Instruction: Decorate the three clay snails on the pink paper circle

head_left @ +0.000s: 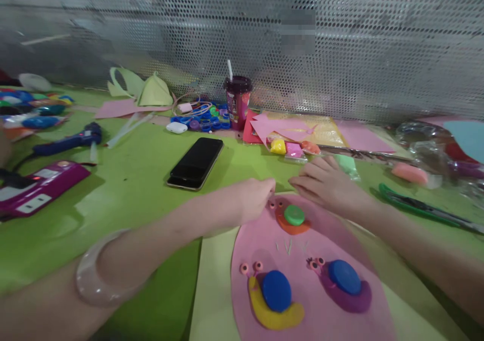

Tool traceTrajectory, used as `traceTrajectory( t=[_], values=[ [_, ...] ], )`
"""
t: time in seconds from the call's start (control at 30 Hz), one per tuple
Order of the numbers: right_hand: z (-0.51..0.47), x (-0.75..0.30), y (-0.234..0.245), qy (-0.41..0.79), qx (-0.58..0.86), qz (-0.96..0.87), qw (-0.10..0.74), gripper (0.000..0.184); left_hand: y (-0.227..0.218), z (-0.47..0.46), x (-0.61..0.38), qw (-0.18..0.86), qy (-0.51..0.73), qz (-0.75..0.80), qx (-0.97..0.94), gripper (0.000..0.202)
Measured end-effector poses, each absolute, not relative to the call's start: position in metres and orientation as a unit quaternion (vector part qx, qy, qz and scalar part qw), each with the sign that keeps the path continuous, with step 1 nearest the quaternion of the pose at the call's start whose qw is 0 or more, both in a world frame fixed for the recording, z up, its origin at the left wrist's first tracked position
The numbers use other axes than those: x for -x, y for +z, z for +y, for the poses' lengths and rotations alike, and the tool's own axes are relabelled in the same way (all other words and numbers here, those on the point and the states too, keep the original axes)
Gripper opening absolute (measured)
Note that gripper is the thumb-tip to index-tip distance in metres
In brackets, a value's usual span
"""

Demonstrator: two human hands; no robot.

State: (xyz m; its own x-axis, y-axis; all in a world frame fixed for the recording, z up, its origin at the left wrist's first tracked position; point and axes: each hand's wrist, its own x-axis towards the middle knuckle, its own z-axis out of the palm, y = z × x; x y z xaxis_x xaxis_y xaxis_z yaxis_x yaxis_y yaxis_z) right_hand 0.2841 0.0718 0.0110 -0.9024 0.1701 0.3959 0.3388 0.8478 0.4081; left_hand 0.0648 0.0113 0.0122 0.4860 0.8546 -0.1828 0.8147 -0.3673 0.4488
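Note:
My left hand [257,200] is closed in a pinch at the top edge of a pink paper oval [253,250]; whatever lies between its fingertips is hidden. Across a small gap, my right hand [325,187] has its fingers bent and pressed together over the same edge, and I cannot make out anything in them. Just below the hands sits an orange clay snail with a green bottle cap [294,215] for its shell. Lower down are a yellow clay snail [270,317] and a purple clay snail [348,295], each with a blue cap.
Left of the hands lie a black phone [197,162], a blue glue gun [70,140] and a purple power strip [45,187]. A drink cup [238,104] stands at the back by the perforated metal panel [189,33]. Green scissors [423,207] lie at the right.

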Motion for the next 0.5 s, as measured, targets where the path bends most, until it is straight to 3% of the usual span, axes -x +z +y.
traceTrajectory(
  t=[0.2,0.5],
  values=[
    [0.032,-0.278,0.041,-0.177,0.015,-0.969,0.172,0.029,0.019,0.014,-0.060,0.263,0.039,0.471,-0.841,0.011],
    [0.008,-0.272,0.033,-0.126,-0.024,-0.986,0.109,0.041,0.029,0.007,-0.060,0.330,0.055,0.441,-0.833,0.016]
  ],
)
